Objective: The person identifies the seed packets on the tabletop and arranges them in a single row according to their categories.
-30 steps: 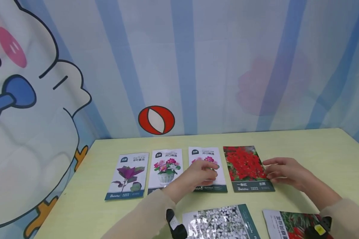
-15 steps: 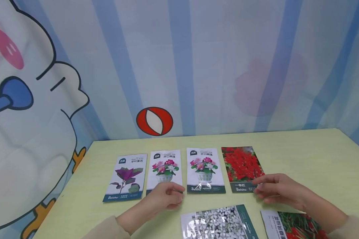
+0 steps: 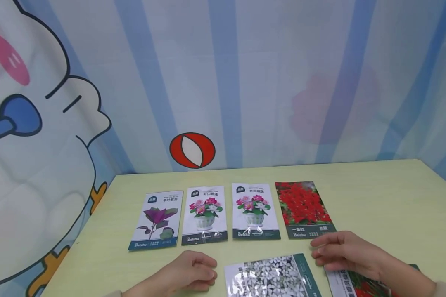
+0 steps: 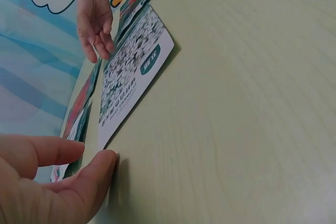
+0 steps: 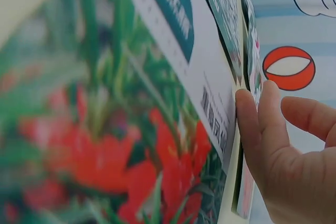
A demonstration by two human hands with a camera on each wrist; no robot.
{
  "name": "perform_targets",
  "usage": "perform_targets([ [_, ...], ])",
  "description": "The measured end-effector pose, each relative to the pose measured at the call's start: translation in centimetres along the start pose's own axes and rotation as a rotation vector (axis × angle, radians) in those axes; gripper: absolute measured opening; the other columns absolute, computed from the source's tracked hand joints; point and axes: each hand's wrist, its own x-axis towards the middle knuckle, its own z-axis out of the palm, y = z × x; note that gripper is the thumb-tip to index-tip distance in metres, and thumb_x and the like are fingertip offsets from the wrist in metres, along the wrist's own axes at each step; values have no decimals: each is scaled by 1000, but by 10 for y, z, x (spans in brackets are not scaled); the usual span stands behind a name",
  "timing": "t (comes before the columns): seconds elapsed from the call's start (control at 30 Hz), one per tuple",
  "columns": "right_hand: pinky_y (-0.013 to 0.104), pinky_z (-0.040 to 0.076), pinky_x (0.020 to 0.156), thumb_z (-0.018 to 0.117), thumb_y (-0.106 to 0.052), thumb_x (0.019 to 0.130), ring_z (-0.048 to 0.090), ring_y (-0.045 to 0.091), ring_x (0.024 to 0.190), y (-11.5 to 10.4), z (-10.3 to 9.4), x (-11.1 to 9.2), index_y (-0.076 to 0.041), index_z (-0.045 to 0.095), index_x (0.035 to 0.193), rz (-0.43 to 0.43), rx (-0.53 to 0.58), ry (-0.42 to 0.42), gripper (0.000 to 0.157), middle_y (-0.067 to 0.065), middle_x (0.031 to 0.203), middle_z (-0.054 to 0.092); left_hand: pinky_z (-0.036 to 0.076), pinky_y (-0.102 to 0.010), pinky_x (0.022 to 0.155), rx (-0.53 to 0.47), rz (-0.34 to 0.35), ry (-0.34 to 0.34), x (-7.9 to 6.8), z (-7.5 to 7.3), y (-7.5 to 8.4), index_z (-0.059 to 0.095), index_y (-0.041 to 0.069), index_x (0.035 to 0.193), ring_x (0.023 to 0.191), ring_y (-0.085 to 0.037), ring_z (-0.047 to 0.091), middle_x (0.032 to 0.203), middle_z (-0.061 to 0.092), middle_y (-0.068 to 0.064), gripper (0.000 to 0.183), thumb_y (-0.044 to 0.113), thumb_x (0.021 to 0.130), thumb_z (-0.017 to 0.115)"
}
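My left hand (image 3: 187, 270) hovers low over the table, fingers loosely bent and holding nothing, just left of a white-flower seed packet (image 3: 271, 276). In the left wrist view its thumb and forefinger stand apart near that packet's corner. My right hand (image 3: 351, 253), also holding nothing, is over the upper edge of a seed packet with red blooms and green leaves (image 3: 366, 285), partly covering it. Behind lies a row of packets: a purple-leaf one (image 3: 156, 218), two with potted pink flowers, left (image 3: 204, 216) and right (image 3: 255, 212), and a red-flower one (image 3: 302, 206).
The pale yellow table (image 3: 386, 198) meets a blue-striped curtain (image 3: 260, 82) along its back edge. A cartoon bird (image 3: 48, 177) and a red ball (image 3: 192, 150) are printed on the cloth.
My left hand has drawn back toward me and left, off the potted-flower packets. My right hand has come down from beside the red-flower packet toward the nearer one. The packets stay put.
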Motion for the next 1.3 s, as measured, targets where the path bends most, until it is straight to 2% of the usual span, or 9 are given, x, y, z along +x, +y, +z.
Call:
perform_targets([
  [0.13, 29, 55, 74, 54, -10, 93, 66, 20, 88, 1, 7, 2, 11, 51, 123, 18, -19, 0, 36, 9, 100, 67, 54, -35, 77, -7, -4, -36, 0, 9, 0, 57, -10, 114, 81, -16, 63, 90, 67, -7, 27, 2, 89, 58],
  [0.27, 28, 55, 74, 54, -9, 93, 66, 20, 89, 1, 12, 5, 12, 49, 124, 28, -14, 7, 38, 9, 100, 67, 55, -35, 76, -26, 20, -38, 0, 16, 2, 57, -11, 113, 80, -16, 64, 88, 67, -7, 27, 0, 89, 59],
  [0.5, 29, 55, 74, 58, -7, 91, 66, 20, 85, 2, 19, 7, 10, 49, 126, 45, 41, 82, 40, 10, 97, 68, 55, -35, 75, -49, 39, -36, 1, 22, 5, 51, -13, 117, 79, -17, 64, 84, 65, -7, 32, -3, 88, 57],
  [0.7, 24, 54, 70, 58, -4, 89, 64, 13, 73, 1, 22, 9, 9, 46, 130, 37, 117, 44, 44, 10, 93, 65, 55, -34, 73, -42, 18, -16, 3, 24, 5, 50, -11, 118, 77, -16, 64, 82, 63, -7, 32, -3, 88, 57],
  [0.77, 23, 54, 68, 57, -4, 89, 61, 11, 68, 0, 24, 10, 8, 47, 129, 49, 99, 46, 43, 9, 92, 63, 55, -34, 73, -41, 16, -17, 5, 24, 5, 50, -11, 118, 77, -16, 64, 82, 63, -7, 32, -3, 88, 57],
  [0.9, 19, 52, 62, 56, -6, 90, 54, 7, 58, -4, 30, 12, 10, 47, 128, 56, 36, 21, 42, 2, 77, 58, 55, -34, 73, -47, 9, -18, 5, 24, 5, 51, -10, 119, 76, -15, 63, 81, 63, -7, 32, -3, 88, 58],
  [1.0, 16, 48, 57, 58, -6, 89, 50, 5, 54, -5, 34, 13, 8, 54, 123, 57, -9, 0, 37, -2, 71, 58, 55, -34, 73, -53, 9, -20, 5, 24, 5, 50, -10, 120, 75, -15, 63, 81, 63, -7, 33, -3, 88, 58],
  [1.13, 16, 49, 58, 59, -3, 88, 56, 7, 62, -5, 38, 15, 3, 64, 112, 67, -40, -5, 25, 3, 85, 67, 55, -33, 71, -45, 8, -1, 7, 25, 4, 51, -9, 119, 74, -14, 61, 84, 61, -7, 33, -3, 87, 59],
  [1.3, 21, 51, 62, 57, 0, 89, 60, 11, 74, -5, 36, 14, 3, 64, 111, 23, -45, -18, 23, 4, 93, 67, 55, -30, 69, -31, 19, 89, 10, 24, 5, 55, -4, 117, 75, -15, 54, 87, 55, -7, 35, -2, 83, 65],
])
